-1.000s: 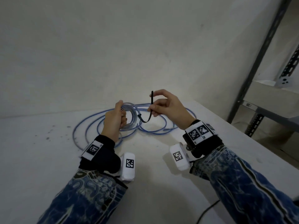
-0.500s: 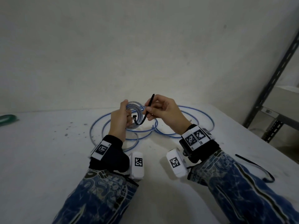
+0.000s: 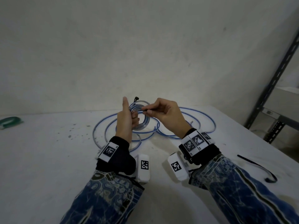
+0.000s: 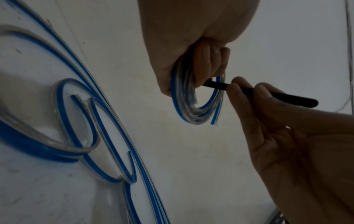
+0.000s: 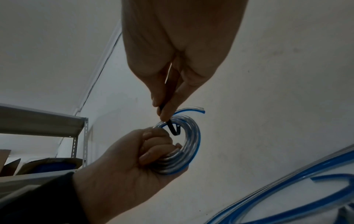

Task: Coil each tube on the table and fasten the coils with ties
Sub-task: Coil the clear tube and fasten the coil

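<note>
Both forearms reached forward, hands raised close together. The left hand (image 3: 125,120) stood upright, thumb pointing up, fingers (image 5: 153,145) curled round the tube coil (image 5: 184,145). The right hand (image 3: 165,115) pinched the black tie (image 4: 254,92) between thumb and fingertips, wrist bent inward toward the left.

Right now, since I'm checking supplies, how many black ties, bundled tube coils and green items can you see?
Black ties: 2 (one pinched by the right hand, another lying on the table)
Tube coils: 1 (gripped in the left hand)
Green items: 1 (far left of the table)
Total: 4
</note>
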